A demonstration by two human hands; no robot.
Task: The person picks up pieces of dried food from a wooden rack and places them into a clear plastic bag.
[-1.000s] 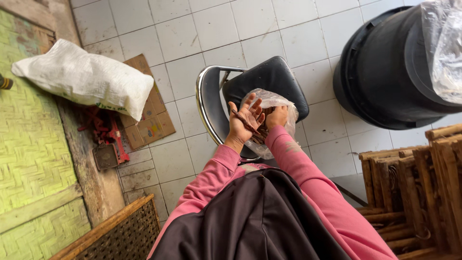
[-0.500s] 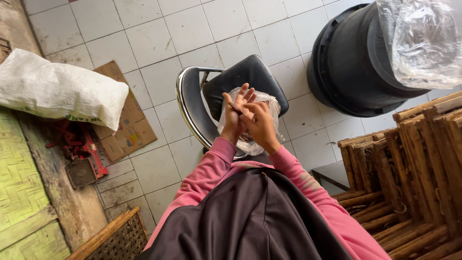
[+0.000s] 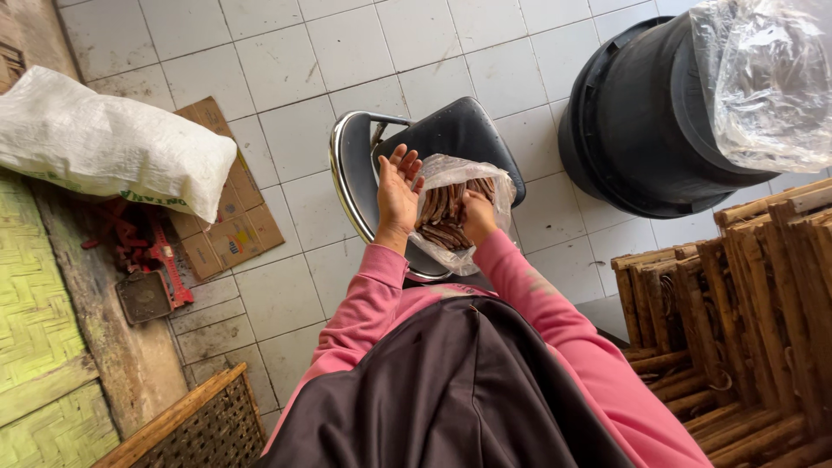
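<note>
Grip, right hand (image 3: 475,217): clenched on the clear crumpled plastic bag of thin brown sticks (image 3: 451,212), fingers tucked at its mouth.
Grip, left hand (image 3: 397,192): released, palm flat and fingers spread, pressed to the bag's left side.
Bag's place: held up directly above the black padded chair with chrome tube frame (image 3: 407,147), not resting on it.
Contents: brown sticks lie bundled lengthwise inside; how many, I cannot tell.
Progress, as I judge it: sticks are already in the bag, which looks partly filled; its mouth is not yet closed or tied.
Right of the chair: large black plastic bin (image 3: 641,130) with a clear plastic liner (image 3: 763,78), and stacked brown wooden racks (image 3: 745,321).
Left of the chair: white woven sack (image 3: 104,143), flattened brown cardboard (image 3: 221,217), red tool (image 3: 165,269), all on the white tiled floor (image 3: 286,52).
</note>
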